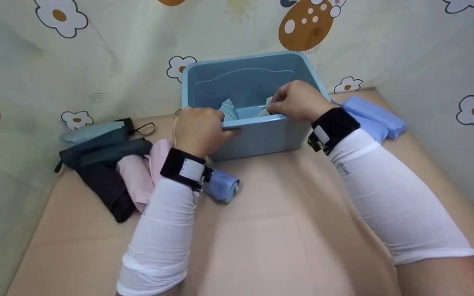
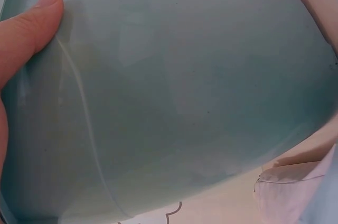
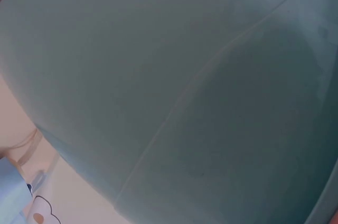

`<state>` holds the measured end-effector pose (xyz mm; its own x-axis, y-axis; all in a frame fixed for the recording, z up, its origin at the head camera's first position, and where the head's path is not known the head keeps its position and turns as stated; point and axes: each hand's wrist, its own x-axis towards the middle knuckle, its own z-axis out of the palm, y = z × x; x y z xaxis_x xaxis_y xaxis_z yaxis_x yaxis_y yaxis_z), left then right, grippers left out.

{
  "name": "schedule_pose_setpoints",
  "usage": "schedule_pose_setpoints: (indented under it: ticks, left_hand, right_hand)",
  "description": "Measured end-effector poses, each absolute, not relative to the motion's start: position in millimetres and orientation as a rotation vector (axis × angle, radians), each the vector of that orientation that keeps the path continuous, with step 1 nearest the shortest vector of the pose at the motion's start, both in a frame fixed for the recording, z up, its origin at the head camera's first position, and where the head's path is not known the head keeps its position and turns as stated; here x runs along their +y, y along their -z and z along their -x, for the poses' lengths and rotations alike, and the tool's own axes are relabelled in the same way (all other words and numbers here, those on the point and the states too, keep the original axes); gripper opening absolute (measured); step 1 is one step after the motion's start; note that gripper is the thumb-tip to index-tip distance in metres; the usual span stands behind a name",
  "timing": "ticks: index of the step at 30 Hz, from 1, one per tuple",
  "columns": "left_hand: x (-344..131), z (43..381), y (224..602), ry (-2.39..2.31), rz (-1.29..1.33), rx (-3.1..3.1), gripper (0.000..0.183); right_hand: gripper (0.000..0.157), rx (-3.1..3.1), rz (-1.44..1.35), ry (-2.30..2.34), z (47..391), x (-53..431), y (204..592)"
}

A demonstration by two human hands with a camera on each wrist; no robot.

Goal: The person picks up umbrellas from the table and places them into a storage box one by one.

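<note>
Nearest, two white sleeves with black straps at the wrists reach over the tan tabletop, and a small blue bundle lies just beyond the left strap. The left hand is closed over the near rim of the blue bin at its left end, its thumb against the outer wall, as the left wrist view also shows. The right hand arches over the same rim at the other end, thumb and fingertips drawn together — pinching a pale strip inside the bin. A pale teal piece stands up in the bin near the left hand; the near wall hides what lies below, so I cannot tell whether the two belong to one thing. The step in hand looks like settling these pale things within the bin, and the next move seems to call for a steady left hold while the right pinch stays light — a hard tug could drag the strip up. Left of the bin lie pink, black, dark green and light teal bundles; right of it, a periwinkle bundle. Behind everything hangs a flowered backdrop.
</note>
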<state>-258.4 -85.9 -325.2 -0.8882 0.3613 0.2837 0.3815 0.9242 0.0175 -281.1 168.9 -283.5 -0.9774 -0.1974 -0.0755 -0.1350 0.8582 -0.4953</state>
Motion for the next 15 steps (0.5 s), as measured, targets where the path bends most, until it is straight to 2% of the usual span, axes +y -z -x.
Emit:
schedule_pose_setpoints:
  ticks: [7,15]
  left_hand:
    - [-86.2,257.3,326.5,0.117,0.540,-2.793,0.054]
    - [-85.8,258.0,325.7,0.107,0.557,-2.782,0.055]
  right_hand:
    - [0.031,2.895,0.227,0.796,279.8,169.9,282.3]
    - [0.022,2.900,0.266,0.846,282.5,173.2,282.3]
